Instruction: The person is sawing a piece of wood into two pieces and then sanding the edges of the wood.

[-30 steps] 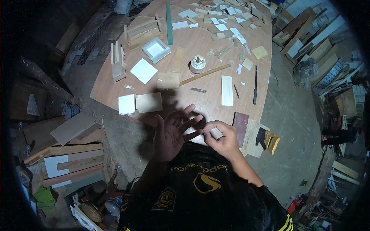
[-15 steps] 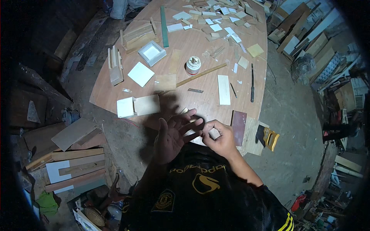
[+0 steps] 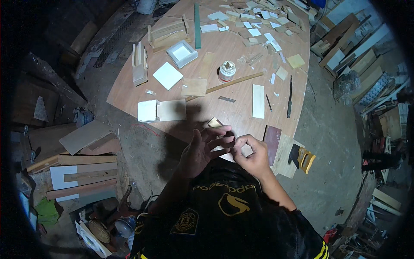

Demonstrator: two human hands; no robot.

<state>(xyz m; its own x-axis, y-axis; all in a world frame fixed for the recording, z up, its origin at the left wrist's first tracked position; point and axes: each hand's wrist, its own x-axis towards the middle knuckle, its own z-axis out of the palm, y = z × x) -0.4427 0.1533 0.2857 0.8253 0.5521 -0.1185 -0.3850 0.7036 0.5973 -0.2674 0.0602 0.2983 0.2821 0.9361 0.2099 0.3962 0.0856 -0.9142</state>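
Observation:
Palm up, my left hand (image 3: 199, 152) hovers over the table's near edge with its fingers apart and lightly curled. My right hand (image 3: 253, 156) is closed in a pinch, thumb against forefinger, right at the left fingertips. Whatever that pinch holds, if anything, is too small to make out. Partly hidden behind the left fingers is a small pale wooden block (image 3: 214, 122). A dark red-brown flat piece (image 3: 271, 140) lies just right of my right hand, with a pale wooden board (image 3: 283, 151) beside it.
On the wooden table (image 3: 241, 110) stand an open white jar (image 3: 227, 71) and a square white frame (image 3: 182, 53). A long wooden stick (image 3: 235, 82), a white strip (image 3: 258, 101) and a dark file (image 3: 290, 97) lie around. A yellow-handled saw (image 3: 306, 160) sits at the right edge; offcuts (image 3: 258, 26) cover the far end.
The table and its things have shifted slightly to the right in the picture. Both hands keep almost the same pose, fingertips close together.

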